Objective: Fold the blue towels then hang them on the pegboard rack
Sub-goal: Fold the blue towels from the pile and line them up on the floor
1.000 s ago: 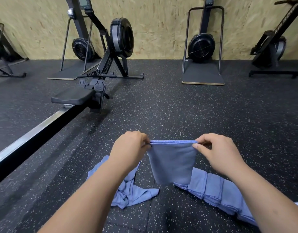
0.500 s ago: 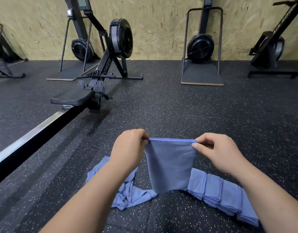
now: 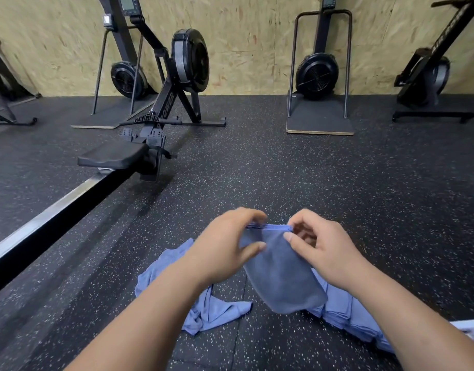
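A folded blue towel hangs in the air between my hands, its top edge level. My left hand pinches the towel's upper left corner. My right hand pinches the upper right corner, close to the left hand. On the floor below my left arm lies a crumpled blue towel. Under my right forearm sits a row of folded blue towels. The pegboard rack is not in view.
A rowing machine with a long rail runs across the left of the speckled rubber floor. More exercise machines stand along the back wooden wall. A pale object shows at the right edge.
My hands have come closer together, narrowing the towel's top edge, and the hanging towel has swung toward the right.
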